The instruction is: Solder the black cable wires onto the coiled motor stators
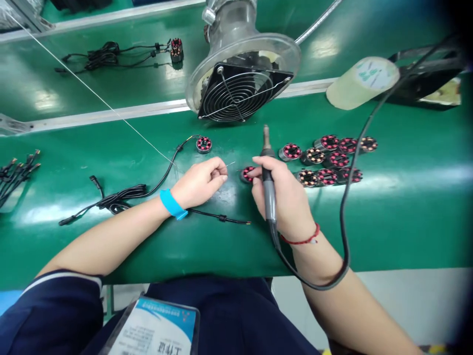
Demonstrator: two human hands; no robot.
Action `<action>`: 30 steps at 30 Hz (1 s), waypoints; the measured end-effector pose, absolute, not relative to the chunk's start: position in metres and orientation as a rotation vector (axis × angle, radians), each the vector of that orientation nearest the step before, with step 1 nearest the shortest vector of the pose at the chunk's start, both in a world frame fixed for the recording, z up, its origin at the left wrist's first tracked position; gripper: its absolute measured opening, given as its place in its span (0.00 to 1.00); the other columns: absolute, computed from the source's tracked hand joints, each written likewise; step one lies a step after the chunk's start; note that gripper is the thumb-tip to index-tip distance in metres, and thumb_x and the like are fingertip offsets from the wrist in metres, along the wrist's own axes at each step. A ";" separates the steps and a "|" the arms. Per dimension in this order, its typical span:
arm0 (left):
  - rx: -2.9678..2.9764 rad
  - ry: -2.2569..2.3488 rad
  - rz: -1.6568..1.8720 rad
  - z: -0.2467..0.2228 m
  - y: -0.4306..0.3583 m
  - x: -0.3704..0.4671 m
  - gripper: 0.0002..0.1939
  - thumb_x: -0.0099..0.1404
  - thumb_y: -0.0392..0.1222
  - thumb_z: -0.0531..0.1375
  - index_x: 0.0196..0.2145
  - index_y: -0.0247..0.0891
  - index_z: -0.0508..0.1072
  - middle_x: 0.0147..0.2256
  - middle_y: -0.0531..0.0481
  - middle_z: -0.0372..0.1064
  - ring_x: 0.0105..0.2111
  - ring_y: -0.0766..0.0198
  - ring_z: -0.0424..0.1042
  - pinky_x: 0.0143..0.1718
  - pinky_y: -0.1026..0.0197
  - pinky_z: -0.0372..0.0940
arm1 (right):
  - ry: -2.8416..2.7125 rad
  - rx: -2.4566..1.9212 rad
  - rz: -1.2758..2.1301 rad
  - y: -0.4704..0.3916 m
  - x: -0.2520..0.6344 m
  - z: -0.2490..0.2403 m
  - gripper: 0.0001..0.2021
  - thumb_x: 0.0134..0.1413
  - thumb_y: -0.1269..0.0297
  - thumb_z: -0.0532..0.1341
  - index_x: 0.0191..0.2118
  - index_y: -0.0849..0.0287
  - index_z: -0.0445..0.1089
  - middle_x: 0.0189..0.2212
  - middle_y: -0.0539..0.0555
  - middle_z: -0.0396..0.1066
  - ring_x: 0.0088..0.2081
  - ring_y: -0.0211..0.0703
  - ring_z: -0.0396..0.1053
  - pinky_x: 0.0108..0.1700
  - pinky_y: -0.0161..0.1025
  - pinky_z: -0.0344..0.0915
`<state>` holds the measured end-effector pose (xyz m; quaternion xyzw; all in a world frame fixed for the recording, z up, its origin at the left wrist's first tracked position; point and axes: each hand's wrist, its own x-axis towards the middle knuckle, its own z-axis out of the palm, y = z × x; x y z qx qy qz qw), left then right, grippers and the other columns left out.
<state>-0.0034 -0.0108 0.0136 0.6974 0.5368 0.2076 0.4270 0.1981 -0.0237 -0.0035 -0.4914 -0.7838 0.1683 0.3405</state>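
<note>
Left hand (201, 181) curled, thin wire (230, 164) is pinched, its end pointing right; over a green bench (410, 222) a soldering iron (269, 192) is gripped by the right hand (290, 197), tip pointing away, long axis front to back, seemingly so a stator (246, 174) alongside can be touched; rightward, more stators (338, 159) are grouped; ahead, a fan (242, 96) is mounted

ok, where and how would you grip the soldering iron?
Likely by the grey handle, from the right, where the right hand holds it now. It is long and slim; its metal tip points away toward the fan, and the cord leaves the near end.
</note>
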 end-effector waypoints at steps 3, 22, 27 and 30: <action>1.824 1.409 0.460 0.016 -0.012 -0.001 0.03 0.65 0.39 0.57 0.36 0.37 0.66 0.25 0.55 0.62 0.26 0.67 0.61 0.29 0.62 0.53 | -2.042 -1.141 0.503 -0.030 0.191 -0.002 0.23 0.55 0.74 0.55 0.56 0.48 0.59 0.40 0.51 0.77 0.42 0.47 0.77 0.45 0.47 0.72; 2.170 1.355 0.538 0.019 -0.007 -0.011 0.08 0.66 0.35 0.53 0.30 0.37 0.70 0.33 0.48 0.64 0.36 0.60 0.65 0.38 0.58 0.59 | -2.081 -1.150 0.671 -0.023 0.182 -0.025 0.26 0.52 0.67 0.61 0.57 0.51 0.58 0.48 0.56 0.73 0.48 0.54 0.72 0.48 0.53 0.69; 1.653 1.360 0.690 0.021 0.000 -0.011 0.06 0.65 0.39 0.56 0.29 0.36 0.66 0.26 0.54 0.60 0.26 0.68 0.57 0.30 0.63 0.55 | -2.111 -1.035 0.635 -0.026 0.185 -0.021 0.26 0.56 0.68 0.59 0.59 0.50 0.54 0.51 0.57 0.72 0.51 0.52 0.72 0.50 0.52 0.69; 1.533 1.314 0.547 0.021 0.000 -0.008 0.09 0.63 0.41 0.59 0.28 0.36 0.66 0.25 0.55 0.61 0.26 0.69 0.57 0.28 0.63 0.53 | -2.153 -0.947 0.546 -0.028 0.184 -0.020 0.26 0.57 0.68 0.58 0.60 0.47 0.52 0.50 0.56 0.72 0.50 0.51 0.73 0.50 0.51 0.70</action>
